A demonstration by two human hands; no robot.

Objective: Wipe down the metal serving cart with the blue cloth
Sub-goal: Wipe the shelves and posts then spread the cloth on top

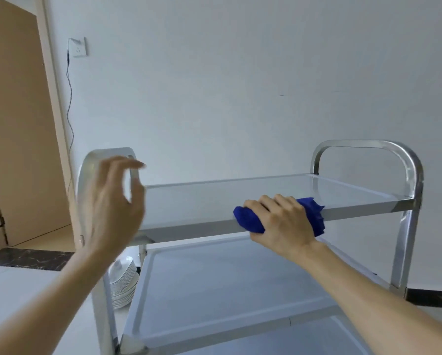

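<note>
The right hand [281,221] lies palm down on the front edge of the cart's top shelf [240,198], forearm reaching in from the lower right. Its fingers are curled over a bunched blue cloth [248,220], holding it pressed against the shelf's front lip; cloth shows on both sides of the hand, more of it to the right, where it hangs a little over the edge.

The left hand [112,201] is raised in the air in front of the cart's left handle [107,153], fingers loosely spread and slightly bent, holding nothing. It is blurred, and whether it touches the handle cannot be told. It hides part of the handle and the shelf's left end.

The cart [404,242] is bare polished metal with a looped handle at each end; the right handle [384,147] is clear of both hands. A lower shelf [227,290] sits beneath the top one, and the edge of a third shows below that.

A stack of white plates [124,285] stands behind the cart's left leg, on the floor as far as can be seen. On the wall beyond, a socket [79,47] has a thin cable hanging from it, beside a tan door [15,124].
</note>
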